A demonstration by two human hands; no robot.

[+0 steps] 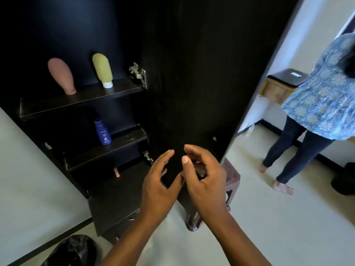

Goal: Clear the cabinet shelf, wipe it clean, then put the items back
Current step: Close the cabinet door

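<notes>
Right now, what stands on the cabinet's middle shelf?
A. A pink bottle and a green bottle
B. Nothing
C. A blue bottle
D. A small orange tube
C: the blue bottle stands alone on the middle shelf; the pink bottle and green bottle are on the shelf above.

Off past my fingers to the right, a person (315, 104) in a blue patterned top and dark jeans stands barefoot on the pale floor (278, 217). Behind them there's a wooden table (274, 91) with a flat black thing (288, 76) on top, can't tell what. Right behind my fingers is a dark brown stool (231, 181). Down to the lower left sits a black bin bag (75, 250).
</notes>
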